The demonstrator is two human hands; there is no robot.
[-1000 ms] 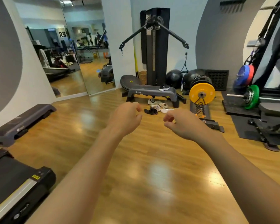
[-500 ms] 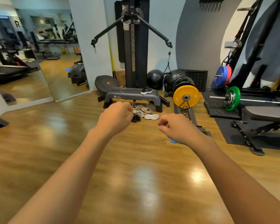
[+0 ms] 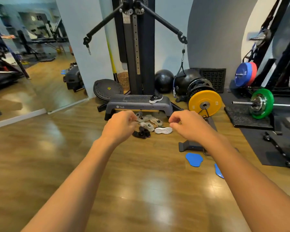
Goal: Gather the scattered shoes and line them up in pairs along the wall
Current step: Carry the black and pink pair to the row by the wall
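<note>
Several shoes lie in a loose heap on the wooden floor in front of a grey step platform [image 3: 137, 104]: pale grey sneakers [image 3: 147, 125], a white shoe on its side with the sole showing [image 3: 163, 130], and black shoes [image 3: 141, 133]. One black sneaker with a white sole [image 3: 156, 98] stands on top of the platform. My left hand [image 3: 120, 125] and my right hand [image 3: 189, 125] are stretched out in mid-air on either side of the heap, fingers loosely curled, holding nothing.
A cable machine [image 3: 135, 47] stands against the wall behind the platform. A yellow weight plate [image 3: 204, 102], black balls [image 3: 163, 81], a barbell with a green plate [image 3: 262, 103] and black mats are at the right. Blue pads [image 3: 193, 159] lie on the floor. A mirror [image 3: 32, 56] covers the left wall.
The view has come closer to the shoes and the platform, which now look larger. Both hands stay raised and empty, a little further apart.
</note>
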